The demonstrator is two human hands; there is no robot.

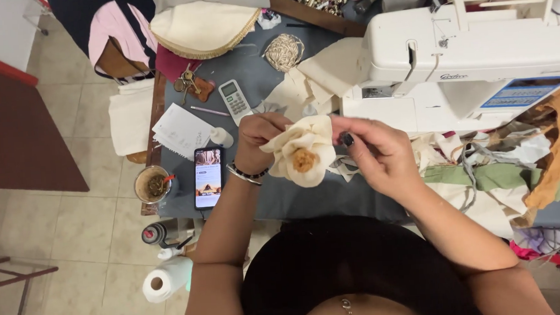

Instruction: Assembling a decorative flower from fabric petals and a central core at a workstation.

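Note:
A cream fabric flower (304,151) with a tan, fuzzy centre is held up over the grey table (307,197) between both hands. My left hand (258,136), with a beaded bracelet on the wrist, grips the flower's left petals. On the flower's right edge my right hand (372,149) pinches a petal with its fingertips. Cream fabric pieces (317,79) lie on the table just behind the flower.
A white sewing machine (466,58) stands at the right. A phone (208,177), a remote control (234,101), a paper sheet (181,129), keys (190,84), a cord ball (284,50) and a cup (152,184) sit left. Fabric scraps (504,171) pile at right. A paper towel roll (165,280) stands on the floor.

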